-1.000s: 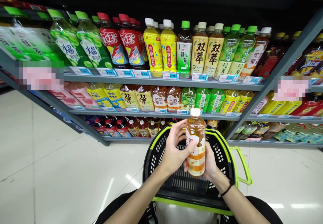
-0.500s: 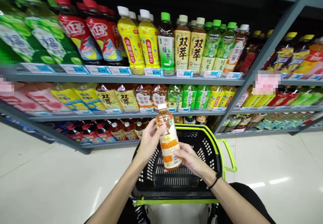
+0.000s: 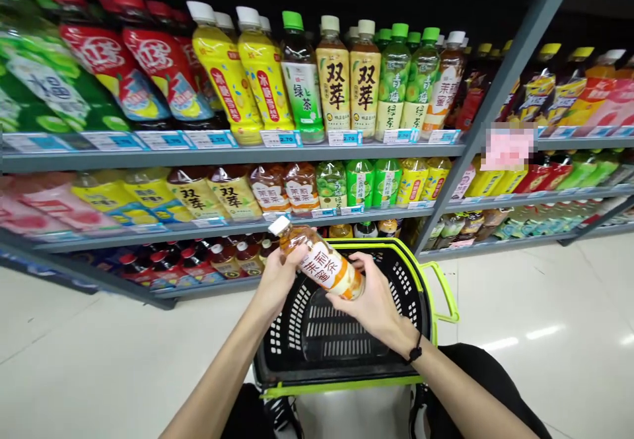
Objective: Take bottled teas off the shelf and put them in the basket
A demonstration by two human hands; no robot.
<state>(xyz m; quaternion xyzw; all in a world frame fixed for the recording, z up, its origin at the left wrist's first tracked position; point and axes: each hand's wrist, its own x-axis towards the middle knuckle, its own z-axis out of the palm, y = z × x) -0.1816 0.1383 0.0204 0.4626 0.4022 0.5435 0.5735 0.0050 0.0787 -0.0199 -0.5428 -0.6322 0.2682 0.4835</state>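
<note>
A bottle of tea (image 3: pixel 324 264) with a white cap and a white and orange label is held tilted, its cap toward the upper left. My left hand (image 3: pixel 281 272) is closed around its neck end. Around the base end, my right hand (image 3: pixel 371 297) grips with thumb and fingers. The label's front, with large brown characters, faces up toward me. Directly below both hands stands a black shopping basket (image 3: pixel 341 378) with a lime-green rim and slotted walls; the bottle is above it, not resting in it.
Shelves (image 3: pixel 247 155) of bottled drinks run across in front, with price tags along their edges. A grey upright post (image 3: pixel 500 89) divides them at the right. The basket's green handle (image 3: pixel 448 294) sticks out rightward. Pale tiled floor (image 3: pixel 123 366) lies around, and my shoe (image 3: pixel 284 419) is behind the basket.
The bottle has gone from nearly upright to strongly tilted leftward and has been turned, so its front label now shows. Both hands keep hold of it. The view has shifted slightly.
</note>
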